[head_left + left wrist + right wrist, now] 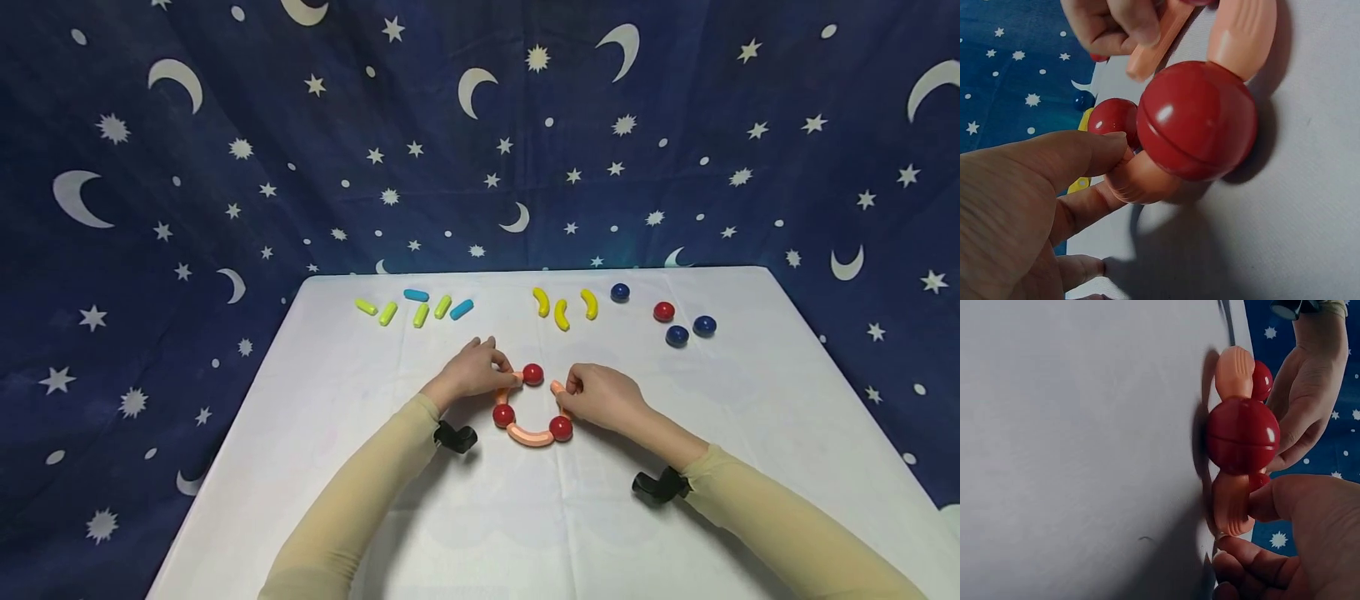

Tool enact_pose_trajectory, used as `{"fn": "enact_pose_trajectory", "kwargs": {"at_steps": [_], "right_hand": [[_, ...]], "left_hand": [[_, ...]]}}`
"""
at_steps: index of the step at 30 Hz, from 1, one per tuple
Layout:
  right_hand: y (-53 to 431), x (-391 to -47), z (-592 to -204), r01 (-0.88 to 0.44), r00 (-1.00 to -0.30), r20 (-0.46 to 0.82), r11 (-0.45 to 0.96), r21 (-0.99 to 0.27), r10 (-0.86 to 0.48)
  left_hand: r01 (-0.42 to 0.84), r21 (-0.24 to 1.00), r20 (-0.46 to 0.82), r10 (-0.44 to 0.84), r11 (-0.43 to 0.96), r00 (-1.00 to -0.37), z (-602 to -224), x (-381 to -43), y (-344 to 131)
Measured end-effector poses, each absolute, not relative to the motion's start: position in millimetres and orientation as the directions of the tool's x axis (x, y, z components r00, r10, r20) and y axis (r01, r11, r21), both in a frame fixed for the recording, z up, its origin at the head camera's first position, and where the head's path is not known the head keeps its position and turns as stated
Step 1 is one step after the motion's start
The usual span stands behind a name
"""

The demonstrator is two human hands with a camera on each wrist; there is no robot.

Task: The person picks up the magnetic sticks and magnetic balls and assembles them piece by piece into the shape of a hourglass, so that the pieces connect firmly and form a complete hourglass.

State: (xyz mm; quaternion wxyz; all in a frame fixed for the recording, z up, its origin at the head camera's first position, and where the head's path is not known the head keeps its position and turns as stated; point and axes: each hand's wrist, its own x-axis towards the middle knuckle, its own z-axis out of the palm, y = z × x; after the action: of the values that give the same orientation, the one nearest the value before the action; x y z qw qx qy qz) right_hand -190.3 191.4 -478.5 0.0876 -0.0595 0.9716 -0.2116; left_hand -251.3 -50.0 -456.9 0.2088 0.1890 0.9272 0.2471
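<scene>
Three red balls (561, 429) and three curved orange rods (531, 438) form a gapped ring on the white table (510, 517) (head view). Left wrist view: the left hand (1016, 194) pinches one rod, adjoining a red ball. Right wrist view: the right hand (1319, 531) pinches another rod.

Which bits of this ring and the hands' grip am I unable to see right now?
Head view: part of the left orange curved piece, covered by the left hand.
Head view: part of the right orange curved piece, covered by the right hand.
Left wrist view: most of the topmost red ball, cut off by the top edge.
Right wrist view: part of the uppermost red ball, behind the front orange curved piece.
</scene>
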Motion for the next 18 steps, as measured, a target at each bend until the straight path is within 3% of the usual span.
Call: {"fn": "enact_pose_trajectory", "kwargs": {"at_steps": [18], "right_hand": [[182.7, -202.7, -482.7, -0.095, -0.979, -0.109, 0.863, -0.497, -0.17]], "left_hand": [[0.263, 0.54, -0.272, 0.461, 0.8, -0.844, -460.6, -250.9, -51.6]]}}
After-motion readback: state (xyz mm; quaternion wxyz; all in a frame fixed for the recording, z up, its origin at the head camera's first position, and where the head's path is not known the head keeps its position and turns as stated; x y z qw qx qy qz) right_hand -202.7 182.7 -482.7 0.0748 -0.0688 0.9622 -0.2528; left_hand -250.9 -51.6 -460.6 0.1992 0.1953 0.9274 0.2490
